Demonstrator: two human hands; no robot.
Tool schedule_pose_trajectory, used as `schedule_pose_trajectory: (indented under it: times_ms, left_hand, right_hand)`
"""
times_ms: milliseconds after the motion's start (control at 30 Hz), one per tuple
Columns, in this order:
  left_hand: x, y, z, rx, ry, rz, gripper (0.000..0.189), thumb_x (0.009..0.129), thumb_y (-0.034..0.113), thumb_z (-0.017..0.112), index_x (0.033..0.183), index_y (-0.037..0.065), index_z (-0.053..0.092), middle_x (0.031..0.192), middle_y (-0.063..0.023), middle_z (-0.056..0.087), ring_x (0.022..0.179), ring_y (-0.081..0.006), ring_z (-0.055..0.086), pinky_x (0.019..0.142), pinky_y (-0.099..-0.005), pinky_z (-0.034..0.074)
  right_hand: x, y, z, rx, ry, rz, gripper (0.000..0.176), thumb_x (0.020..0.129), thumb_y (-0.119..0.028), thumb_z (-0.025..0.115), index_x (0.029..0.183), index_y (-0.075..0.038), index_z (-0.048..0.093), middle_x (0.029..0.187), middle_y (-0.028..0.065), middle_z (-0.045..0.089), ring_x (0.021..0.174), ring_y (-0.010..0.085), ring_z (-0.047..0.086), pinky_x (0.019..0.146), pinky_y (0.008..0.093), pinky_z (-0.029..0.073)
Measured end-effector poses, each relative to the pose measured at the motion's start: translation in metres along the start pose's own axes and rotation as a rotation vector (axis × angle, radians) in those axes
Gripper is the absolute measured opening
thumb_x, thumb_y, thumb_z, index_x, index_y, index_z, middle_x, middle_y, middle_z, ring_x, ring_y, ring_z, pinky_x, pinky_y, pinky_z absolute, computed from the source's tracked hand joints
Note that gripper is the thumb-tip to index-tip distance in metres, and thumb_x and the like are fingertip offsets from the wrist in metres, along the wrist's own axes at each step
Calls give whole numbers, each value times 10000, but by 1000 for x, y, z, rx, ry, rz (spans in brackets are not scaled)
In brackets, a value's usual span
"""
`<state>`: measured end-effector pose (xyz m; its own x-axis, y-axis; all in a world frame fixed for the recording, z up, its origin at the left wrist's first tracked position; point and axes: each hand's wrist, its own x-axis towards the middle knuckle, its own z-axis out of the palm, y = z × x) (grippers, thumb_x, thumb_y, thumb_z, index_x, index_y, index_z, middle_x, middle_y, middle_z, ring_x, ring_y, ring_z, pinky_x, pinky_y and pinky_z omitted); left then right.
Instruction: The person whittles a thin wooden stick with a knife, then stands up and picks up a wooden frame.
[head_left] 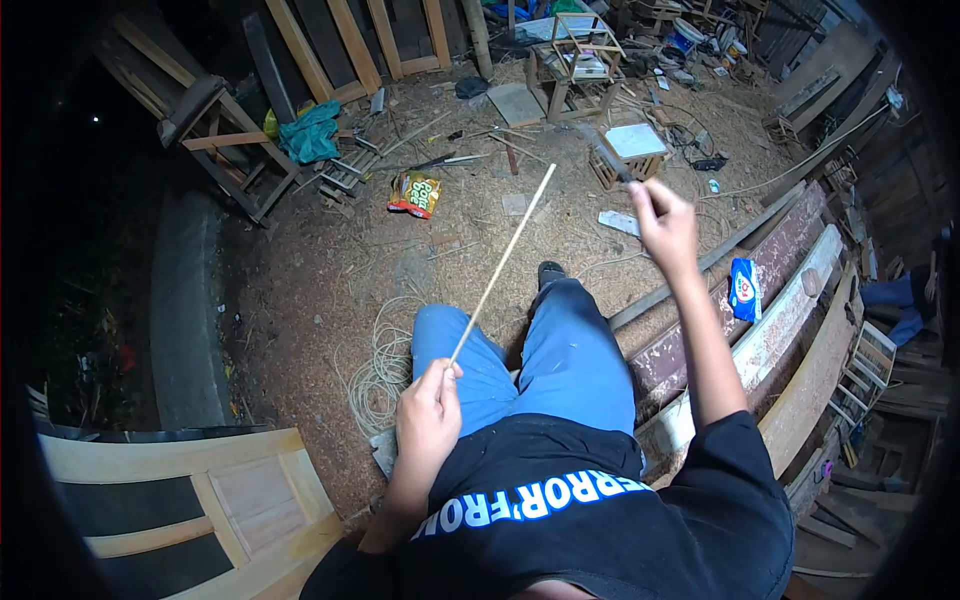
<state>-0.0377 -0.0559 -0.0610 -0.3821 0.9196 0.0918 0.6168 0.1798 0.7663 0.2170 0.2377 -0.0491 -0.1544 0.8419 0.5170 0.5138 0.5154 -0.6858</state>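
Observation:
My left hand (428, 408) is closed on the lower end of a long thin wooden stick (508, 250), which slants up and away to the right above my knees. My right hand (667, 228) is raised at the far right of the stick, its fingers wrapped round the dark handle of a knife (610, 155). The knife's blade points forward and left, blurred against the ground, and is apart from the stick. Below my left hand's stick are my legs in blue trousers (575, 345).
Coiled cord (378, 370) lies left of my legs, and a snack bag (414, 194) farther ahead. Planks (800, 315) with a blue packet (744, 289) line the right. A panelled wooden door (200, 475) is at lower left. A white-topped crate (634, 142) stands ahead.

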Motion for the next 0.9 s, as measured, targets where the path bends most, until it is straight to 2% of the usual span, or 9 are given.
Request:
schedule_pose_trajectory:
  times_ms: [33,167,267,400,500,533,667,767,900]
  left_hand:
    - [0,0,1,23,-4,-32,139,1066,98,555,1067,21,670,821,-195,691,755,-368,717,652,-424,528]
    - [9,7,8,-244,-43,-130,191,1115,173,545,1070,24,655,698,-71,580,620,-145,585,600,-321,461]
    - [15,6,13,-536,-127,-105,192,1128,162,531,1066,16,639,714,18,509,640,-57,477,589,-260,402]
    - [23,8,20,-594,-60,-47,154,1117,116,541,1068,6,638,758,31,524,673,-42,473,599,-236,391]
    - [23,17,15,-545,9,-43,166,1109,118,561,1046,0,660,747,24,544,667,-45,499,599,-242,409]
    - [21,15,16,-481,30,-39,175,1097,116,580,1019,-9,674,725,8,562,650,-53,519,590,-253,421]
    - [15,18,5,-454,40,-30,144,1078,85,590,1013,-16,669,710,-15,569,623,-68,521,574,-266,418]
    - [10,19,5,-491,65,-24,145,1082,85,582,1018,-15,665,713,-22,568,625,-68,527,577,-265,425]
    - [12,13,-1,-433,103,4,132,1080,80,584,1046,-22,660,725,-34,589,644,-71,560,591,-257,439]
  right_hand:
    - [-16,-11,7,115,-2,-31,309,1027,-329,694,866,-66,720,606,118,612,478,209,513,499,355,405]
    - [-77,-73,21,0,-384,-159,310,978,-326,718,786,-91,655,625,123,632,520,302,622,522,407,474]
    - [-99,-96,27,-18,-472,-347,316,923,-340,739,750,-110,607,619,121,627,575,346,662,534,450,499]
    - [-87,-93,28,-39,-422,-374,352,928,-305,768,720,-94,578,589,100,569,519,306,620,469,406,440]
    - [-91,-105,29,-18,-420,-472,356,923,-300,777,713,-91,578,568,106,556,495,308,605,458,409,438]
    - [-96,-112,28,-28,-436,-507,351,933,-342,758,729,-106,598,594,104,612,539,319,648,485,440,480]
    - [-59,-94,23,-75,-298,-264,370,906,-360,789,721,-116,581,585,111,595,518,312,629,483,424,466]
    - [-88,-119,29,-39,-492,-590,368,904,-357,794,714,-122,583,578,107,590,511,310,625,474,422,464]
    - [-65,-104,29,-44,-367,-440,361,902,-341,792,717,-126,568,583,104,570,512,297,624,473,419,465]
